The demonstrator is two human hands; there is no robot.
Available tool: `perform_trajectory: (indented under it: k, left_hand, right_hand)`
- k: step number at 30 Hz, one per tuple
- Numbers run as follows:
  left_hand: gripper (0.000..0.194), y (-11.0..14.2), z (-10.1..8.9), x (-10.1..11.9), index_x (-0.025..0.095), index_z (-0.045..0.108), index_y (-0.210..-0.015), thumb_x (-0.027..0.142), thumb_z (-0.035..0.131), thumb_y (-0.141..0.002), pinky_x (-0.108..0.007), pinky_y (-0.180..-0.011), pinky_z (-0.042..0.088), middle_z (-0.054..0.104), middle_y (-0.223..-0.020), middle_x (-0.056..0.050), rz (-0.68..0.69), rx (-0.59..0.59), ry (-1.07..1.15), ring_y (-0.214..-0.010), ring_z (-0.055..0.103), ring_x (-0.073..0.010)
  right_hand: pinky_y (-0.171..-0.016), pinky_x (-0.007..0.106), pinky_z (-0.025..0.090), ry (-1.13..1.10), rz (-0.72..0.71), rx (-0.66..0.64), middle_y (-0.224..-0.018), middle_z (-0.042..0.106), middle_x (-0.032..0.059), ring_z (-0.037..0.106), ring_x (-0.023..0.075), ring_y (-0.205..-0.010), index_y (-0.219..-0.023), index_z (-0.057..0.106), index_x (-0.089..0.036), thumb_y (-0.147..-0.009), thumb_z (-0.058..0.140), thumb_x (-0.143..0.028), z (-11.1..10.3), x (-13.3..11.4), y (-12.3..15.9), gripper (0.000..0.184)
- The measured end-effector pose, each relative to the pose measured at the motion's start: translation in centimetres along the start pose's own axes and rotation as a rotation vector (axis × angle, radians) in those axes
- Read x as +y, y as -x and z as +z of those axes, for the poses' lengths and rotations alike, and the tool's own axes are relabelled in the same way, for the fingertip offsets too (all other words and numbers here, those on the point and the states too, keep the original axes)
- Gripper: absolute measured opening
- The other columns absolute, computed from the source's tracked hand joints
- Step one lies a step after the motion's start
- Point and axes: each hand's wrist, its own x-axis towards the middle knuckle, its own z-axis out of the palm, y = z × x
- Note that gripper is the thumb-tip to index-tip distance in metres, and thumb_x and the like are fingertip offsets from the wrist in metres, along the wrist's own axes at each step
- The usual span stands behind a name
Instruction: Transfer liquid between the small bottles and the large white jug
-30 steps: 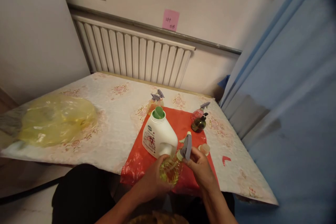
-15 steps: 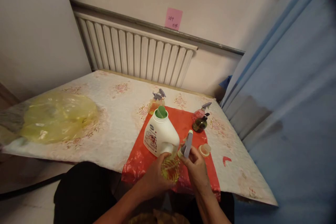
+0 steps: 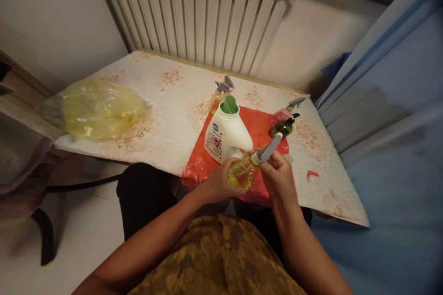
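Note:
My left hand [image 3: 218,182] is wrapped around a clear spray bottle [image 3: 241,175] that holds yellow-green liquid. The bottle is tilted, its top towards the upper right. At its neck, the fingers of my right hand [image 3: 279,179] are closed on the grey trigger sprayer head [image 3: 270,148], which sits on the bottle's collar. Just beyond the bottle, a white detergent jug [image 3: 224,131] with an uncapped green spout [image 3: 229,104] stands on a red plastic bag [image 3: 195,166]. A pale cap [image 3: 289,159] is mostly hidden behind my right hand.
Spray bottles with grey heads [image 3: 224,84] stand behind the jug. A pink spray bottle [image 3: 281,115] and a dark green pump bottle [image 3: 282,128] stand at the right. A yellow plastic bag [image 3: 104,108] lies left on the flowered tablecloth [image 3: 169,133]. A blue curtain [image 3: 391,124] hangs at the right.
My view has tipped downward, so things appear higher and my shirt shows. The bottle now leans more to the right, still in both hands.

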Motion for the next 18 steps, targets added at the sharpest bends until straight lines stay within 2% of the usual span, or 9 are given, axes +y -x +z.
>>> perform_trajectory:
  k: [6,11,15,18]
  left_hand:
    - [0.073,-0.4,0.2,-0.2,0.015,0.046,-0.124,0.018,0.079,-0.059,-0.037,-0.092,0.046,0.06,-0.118,-0.009,0.04,0.026,-0.012,-0.107,0.058,-0.025]
    - [0.073,-0.6,0.9,-0.1,0.016,0.045,-0.123,0.019,0.079,-0.059,-0.037,-0.092,0.047,0.061,-0.118,-0.009,0.028,0.062,0.005,-0.107,0.059,-0.025]
    - [0.071,-0.6,1.4,-0.3,0.015,0.045,-0.124,0.02,0.078,-0.061,-0.037,-0.093,0.047,0.061,-0.119,-0.01,0.053,0.095,-0.011,-0.111,0.058,-0.0253]
    - [0.07,-0.7,1.6,-0.9,0.016,0.046,-0.123,0.02,0.078,-0.061,-0.038,-0.094,0.047,0.061,-0.12,-0.01,0.057,0.09,-0.011,-0.112,0.057,-0.0257]
  right_hand:
    - [-0.082,0.034,0.05,0.002,-0.062,0.096,-0.089,0.074,0.0007,0.067,0.0186,-0.083,-0.09,0.068,-0.023,-0.065,0.078,-0.024,0.6,0.7,-0.1,0.026]
    - [-0.082,0.033,0.05,0.057,-0.101,0.212,-0.091,0.072,0.0002,0.066,0.0184,-0.085,-0.098,0.07,-0.022,-0.066,0.076,-0.022,1.4,1.0,0.1,0.033]
    - [-0.073,0.028,0.05,0.044,-0.12,0.263,-0.082,0.071,-0.0024,0.065,0.0155,-0.075,-0.088,0.069,-0.021,-0.065,0.076,-0.019,2.0,1.2,0.3,0.025]
    - [-0.073,0.028,0.05,0.023,-0.131,0.271,-0.083,0.073,-0.002,0.066,0.0153,-0.076,-0.087,0.066,-0.022,-0.067,0.075,-0.019,2.5,1.4,0.4,0.022]
